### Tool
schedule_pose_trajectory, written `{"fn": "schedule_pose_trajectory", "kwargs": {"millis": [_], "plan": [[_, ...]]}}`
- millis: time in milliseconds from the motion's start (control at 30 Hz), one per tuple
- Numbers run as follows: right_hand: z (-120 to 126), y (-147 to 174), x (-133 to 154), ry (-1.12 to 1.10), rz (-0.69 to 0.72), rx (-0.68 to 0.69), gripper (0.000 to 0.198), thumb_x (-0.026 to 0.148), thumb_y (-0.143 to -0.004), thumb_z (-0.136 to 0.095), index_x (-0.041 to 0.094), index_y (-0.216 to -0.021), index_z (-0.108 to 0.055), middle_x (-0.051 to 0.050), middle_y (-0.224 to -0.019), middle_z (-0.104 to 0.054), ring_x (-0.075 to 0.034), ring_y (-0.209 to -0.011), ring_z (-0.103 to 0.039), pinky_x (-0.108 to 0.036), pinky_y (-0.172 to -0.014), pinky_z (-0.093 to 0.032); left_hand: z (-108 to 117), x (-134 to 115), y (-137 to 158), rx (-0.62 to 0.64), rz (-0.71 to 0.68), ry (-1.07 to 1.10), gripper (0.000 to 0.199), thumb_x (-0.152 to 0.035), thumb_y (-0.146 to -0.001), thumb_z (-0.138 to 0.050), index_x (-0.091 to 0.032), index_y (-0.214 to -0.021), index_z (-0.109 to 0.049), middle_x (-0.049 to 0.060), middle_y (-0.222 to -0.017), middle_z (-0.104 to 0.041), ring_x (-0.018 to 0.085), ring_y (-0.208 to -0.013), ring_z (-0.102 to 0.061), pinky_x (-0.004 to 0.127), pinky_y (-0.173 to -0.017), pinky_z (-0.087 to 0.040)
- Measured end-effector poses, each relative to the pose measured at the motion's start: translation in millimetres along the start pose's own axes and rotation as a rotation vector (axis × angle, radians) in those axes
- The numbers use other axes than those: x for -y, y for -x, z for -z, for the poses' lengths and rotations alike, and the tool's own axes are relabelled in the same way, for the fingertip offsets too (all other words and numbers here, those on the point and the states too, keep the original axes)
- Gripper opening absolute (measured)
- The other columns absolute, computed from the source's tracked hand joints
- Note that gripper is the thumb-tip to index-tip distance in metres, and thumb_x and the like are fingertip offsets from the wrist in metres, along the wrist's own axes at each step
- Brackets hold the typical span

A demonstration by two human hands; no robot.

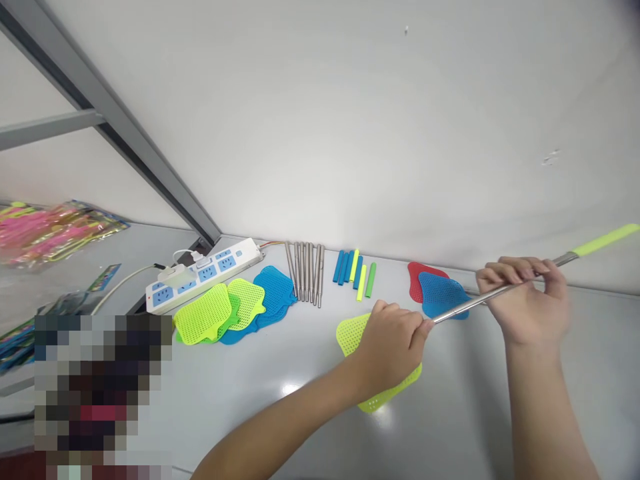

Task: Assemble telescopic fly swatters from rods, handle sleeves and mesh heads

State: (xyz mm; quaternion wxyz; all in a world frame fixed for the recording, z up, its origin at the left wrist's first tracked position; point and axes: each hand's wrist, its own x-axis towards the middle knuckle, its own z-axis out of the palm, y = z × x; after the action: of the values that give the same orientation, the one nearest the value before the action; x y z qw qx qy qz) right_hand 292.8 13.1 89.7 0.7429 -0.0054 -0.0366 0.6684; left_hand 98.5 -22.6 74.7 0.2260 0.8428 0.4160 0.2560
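Observation:
A telescopic fly swatter with a yellow-green head (353, 330), a metal rod (457, 309) and a yellow-green handle sleeve (607, 240) is held at a slant above the table. My left hand (393, 343) is closed around the joint of head and rod, hiding that joint. Further up, my right hand (530, 300), palm turned up, has its fingers and thumb curled round the rod just below the sleeve. Behind the rod lie a blue swatter head (443, 293) and a red swatter head (416, 283), partly overlapping.
Several metal rods (307, 273) lie beside blue, yellow and green sleeves (357, 272) along the wall. Overlapping swatter heads (205, 313) rest at left, near a white power strip (240, 257) with plugs and cables. Packaged goods (55, 233) sit beyond the metal frame (125, 127).

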Motion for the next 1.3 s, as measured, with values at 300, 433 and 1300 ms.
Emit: {"fn": "schedule_pose_trajectory", "kwargs": {"millis": [300,433,1300], "plan": [[-6.0,-2.1,-12.8,0.515,-0.218,-0.112,0.003,0.017,-0.077,-0.042,0.018,-0.076,-0.044,0.003,-0.063,-0.034,-0.008,-0.054,-0.039,-0.027,-0.056,-0.041,5.7,10.4,-2.9,-0.06,0.022,-0.15,0.035,-0.024,-0.087,-0.022,-0.016,-0.057,-0.039,-0.001,-0.056,-0.044,0.012,-0.057,-0.037,0.027,-0.063,-0.027],[-9.1,0.4,-15.0,0.51,-0.149,-0.112,0.025,0.023,-0.077,-0.045,0.019,-0.057,-0.03,0.006,-0.052,-0.021,-0.007,-0.045,-0.028,-0.022,-0.044,-0.036,5.1,8.7,-2.2,-0.055,0.014,-0.106,0.032,-0.026,-0.086,-0.025,-0.017,-0.063,-0.046,0.001,-0.068,-0.049,0.012,-0.066,-0.043,0.028,-0.067,-0.03],[6.3,4.1,-5.2,0.234,0.426,-0.178,0.038,0.01,-0.069,-0.041,0.02,-0.059,-0.006,0.007,-0.045,-0.007,-0.008,-0.035,-0.011,-0.023,-0.03,-0.02,46.2,33.2,-16.0,-0.011,0.375,1.246,0.037,-0.027,-0.07,-0.059,-0.017,-0.106,-0.054,0.011,-0.109,-0.056,0.022,-0.096,-0.054,0.038,-0.083,-0.042]]}}
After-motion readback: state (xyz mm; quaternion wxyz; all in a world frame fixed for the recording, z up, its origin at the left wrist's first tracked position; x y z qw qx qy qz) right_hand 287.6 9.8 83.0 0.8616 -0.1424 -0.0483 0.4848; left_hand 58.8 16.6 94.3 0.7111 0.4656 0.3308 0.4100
